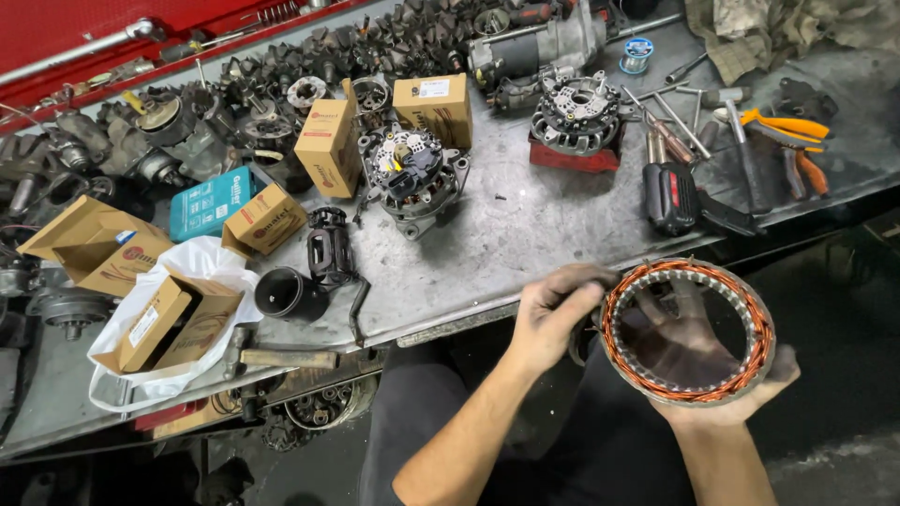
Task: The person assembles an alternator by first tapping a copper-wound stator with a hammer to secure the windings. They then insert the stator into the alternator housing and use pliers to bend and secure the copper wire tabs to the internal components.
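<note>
The stator ring (pixel 687 331), a steel band wound with copper wire, sits in front of your lap, off the near edge of the workbench (pixel 525 234) and clear of it. Your right hand (pixel 722 375) cups it from below and behind, palm showing through the open bore, fingers curled under the lower rim so the ring stands tilted toward you. Your left hand (pixel 553 314) is closed on the ring's left side, fingertips pinching at the windings or the leads there; exactly what they grip is hidden by the knuckles. This looks like the inspection step, with the ring held up and turned for a look at the coils. As a judgement, the next move calls for a steady support from the right hand while the left works along the rim, and care not to nick the copper. Both forearms come up from below, elbows near your knees. On the bench, well apart from your hands, lie an alternator (pixel 412 178), a black cordless driver (pixel 670 197), orange-handled pliers (pixel 787 131), a hammer (pixel 281 356) and several cardboard boxes (pixel 328 141).
</note>
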